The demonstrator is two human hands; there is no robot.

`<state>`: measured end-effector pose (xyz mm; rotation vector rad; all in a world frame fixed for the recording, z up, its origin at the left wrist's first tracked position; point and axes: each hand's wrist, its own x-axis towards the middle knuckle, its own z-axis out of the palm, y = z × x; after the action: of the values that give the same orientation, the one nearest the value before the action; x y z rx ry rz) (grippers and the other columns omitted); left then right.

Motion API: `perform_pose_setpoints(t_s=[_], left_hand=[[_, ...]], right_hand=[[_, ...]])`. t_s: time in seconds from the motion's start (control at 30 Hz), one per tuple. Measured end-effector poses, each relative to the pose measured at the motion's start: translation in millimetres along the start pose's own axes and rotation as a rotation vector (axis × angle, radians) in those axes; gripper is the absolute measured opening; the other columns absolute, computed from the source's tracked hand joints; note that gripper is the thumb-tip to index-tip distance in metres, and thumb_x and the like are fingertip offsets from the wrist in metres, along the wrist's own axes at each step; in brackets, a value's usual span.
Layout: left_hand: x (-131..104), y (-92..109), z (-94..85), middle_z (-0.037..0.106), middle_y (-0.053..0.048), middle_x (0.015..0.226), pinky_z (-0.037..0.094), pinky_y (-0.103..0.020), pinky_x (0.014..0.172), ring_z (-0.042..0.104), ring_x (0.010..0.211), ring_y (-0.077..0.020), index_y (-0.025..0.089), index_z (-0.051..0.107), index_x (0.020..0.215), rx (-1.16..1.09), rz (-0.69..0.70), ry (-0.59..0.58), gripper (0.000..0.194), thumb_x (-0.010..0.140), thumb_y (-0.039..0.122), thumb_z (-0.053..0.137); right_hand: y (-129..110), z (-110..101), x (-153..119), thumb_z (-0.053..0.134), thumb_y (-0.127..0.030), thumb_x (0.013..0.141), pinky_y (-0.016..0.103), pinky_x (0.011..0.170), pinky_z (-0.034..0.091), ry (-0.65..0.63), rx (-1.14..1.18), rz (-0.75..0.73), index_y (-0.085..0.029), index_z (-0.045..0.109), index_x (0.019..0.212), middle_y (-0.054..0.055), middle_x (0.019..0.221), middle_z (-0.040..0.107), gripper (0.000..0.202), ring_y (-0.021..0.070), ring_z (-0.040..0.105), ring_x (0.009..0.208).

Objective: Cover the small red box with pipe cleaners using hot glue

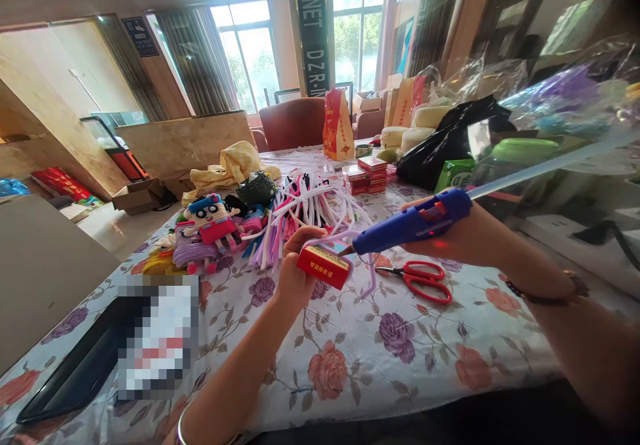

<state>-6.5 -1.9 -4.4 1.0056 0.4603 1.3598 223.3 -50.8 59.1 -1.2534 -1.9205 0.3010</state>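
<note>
My left hand (295, 275) holds a small red box (324, 268) near the middle of the view. A light purple pipe cleaner (370, 285) runs along the box's edge and hangs bent at its right. My right hand (445, 232) is closed round a blue glue gun (413, 222), whose nozzle points left at the top of the box. From the gun's back a long pale glue stick (545, 165) sticks out. Red-handled scissors (427, 280) lie on the flowered cloth below the gun.
Behind the hands is a pile of pipe cleaners (305, 205), with crafted dolls (213, 222) to its left. Red boxes (367, 175) are stacked farther back. A dark tray (85, 358) lies at left, a black bag (445, 142) at right.
</note>
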Motion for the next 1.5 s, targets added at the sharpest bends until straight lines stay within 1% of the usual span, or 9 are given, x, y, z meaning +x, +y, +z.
perform_pose_setpoints(t_s=[0.13, 0.3, 0.43, 0.63, 0.77, 0.87, 1.0, 1.17, 1.5], left_hand=[[0.0, -0.8, -1.6, 0.064, -0.001, 0.077, 0.048, -0.027, 0.057, 0.059, 0.066, -0.0154, 0.021, 0.067, 0.069, 0.006, 0.003, -0.016, 0.021, 0.054, 0.032, 0.076], [0.3, -2.5, -4.4, 0.064, -0.003, 0.079, 0.049, -0.028, 0.061, 0.06, 0.072, -0.0172, 0.02, 0.066, 0.072, 0.03, 0.035, -0.055, 0.024, 0.056, 0.036, 0.075], [0.5, -2.9, -4.1, 0.064, -0.002, 0.077, 0.049, -0.027, 0.062, 0.06, 0.071, -0.0162, 0.02, 0.067, 0.071, 0.034, 0.043, -0.069, 0.028, 0.054, 0.04, 0.076], [1.0, -1.9, -2.8, 0.064, -0.002, 0.076, 0.05, -0.028, 0.064, 0.06, 0.072, -0.0172, 0.02, 0.067, 0.067, 0.053, 0.024, -0.04, 0.019, 0.054, 0.033, 0.073], [0.8, -1.8, -3.7, 0.063, -0.002, 0.077, 0.05, -0.029, 0.068, 0.061, 0.076, -0.0171, 0.02, 0.066, 0.069, 0.059, 0.053, -0.075, 0.027, 0.054, 0.041, 0.075], [0.7, -2.5, -4.4, 0.063, -0.002, 0.078, 0.05, -0.029, 0.065, 0.06, 0.075, -0.0172, 0.02, 0.066, 0.07, 0.053, 0.039, -0.088, 0.029, 0.055, 0.044, 0.075], [0.1, -2.6, -4.0, 0.063, -0.002, 0.076, 0.049, -0.028, 0.06, 0.059, 0.073, -0.0175, 0.022, 0.066, 0.068, 0.039, 0.011, -0.06, 0.023, 0.055, 0.038, 0.075], [-1.8, -0.2, -3.1, 0.063, -0.001, 0.078, 0.049, -0.027, 0.06, 0.059, 0.073, -0.0166, 0.022, 0.064, 0.069, 0.012, -0.036, -0.037, 0.013, 0.06, 0.029, 0.071], [-2.4, 0.3, -4.1, 0.066, -0.001, 0.081, 0.051, -0.028, 0.065, 0.062, 0.077, -0.0177, 0.021, 0.064, 0.071, -0.017, -0.016, -0.064, 0.012, 0.061, 0.022, 0.071]], right_hand=[[-2.6, 1.4, 0.1, 0.067, -0.032, 0.056, 0.028, 0.045, 0.043, 0.02, -0.009, 0.026, -0.022, 0.049, 0.05, -0.003, 0.046, 0.051, 0.022, 0.0121, 0.045, 0.047], [-4.2, 4.1, -0.4, 0.064, -0.033, 0.057, 0.027, 0.044, 0.041, -0.011, 0.016, 0.024, -0.022, 0.045, 0.048, -0.004, 0.045, 0.048, 0.024, 0.0109, 0.043, 0.046], [-3.6, 4.2, -1.1, 0.065, -0.036, 0.057, 0.027, 0.045, 0.041, 0.001, -0.028, 0.02, -0.021, 0.05, 0.053, -0.003, 0.048, 0.053, 0.021, 0.0117, 0.045, 0.048], [-0.6, 2.5, -1.6, 0.065, -0.035, 0.064, 0.026, 0.046, 0.04, -0.067, -0.052, -0.065, -0.021, 0.057, 0.061, -0.004, 0.051, 0.055, 0.016, 0.011, 0.048, 0.048], [2.2, 1.6, -1.8, 0.066, -0.037, 0.064, 0.027, 0.047, 0.042, -0.047, -0.052, -0.094, -0.022, 0.06, 0.063, -0.003, 0.053, 0.058, 0.017, 0.0119, 0.05, 0.049], [2.2, 1.0, -1.4, 0.067, -0.04, 0.063, 0.027, 0.048, 0.044, -0.049, -0.034, -0.09, -0.021, 0.062, 0.064, -0.003, 0.054, 0.06, 0.019, 0.0128, 0.053, 0.05], [0.0, 0.4, -1.0, 0.067, -0.037, 0.062, 0.026, 0.046, 0.042, -0.056, -0.018, -0.089, -0.02, 0.061, 0.06, -0.003, 0.051, 0.06, 0.018, 0.0119, 0.052, 0.048], [-0.4, 1.0, -2.1, 0.067, -0.038, 0.061, 0.026, 0.047, 0.044, -0.037, 0.017, -0.066, -0.02, 0.062, 0.063, -0.002, 0.054, 0.061, 0.019, 0.0122, 0.052, 0.05], [-3.1, 1.5, -2.9, 0.064, -0.039, 0.058, 0.029, 0.048, 0.043, -0.03, 0.026, 0.014, -0.021, 0.051, 0.056, 0.0, 0.052, 0.055, 0.022, 0.0136, 0.048, 0.05]])
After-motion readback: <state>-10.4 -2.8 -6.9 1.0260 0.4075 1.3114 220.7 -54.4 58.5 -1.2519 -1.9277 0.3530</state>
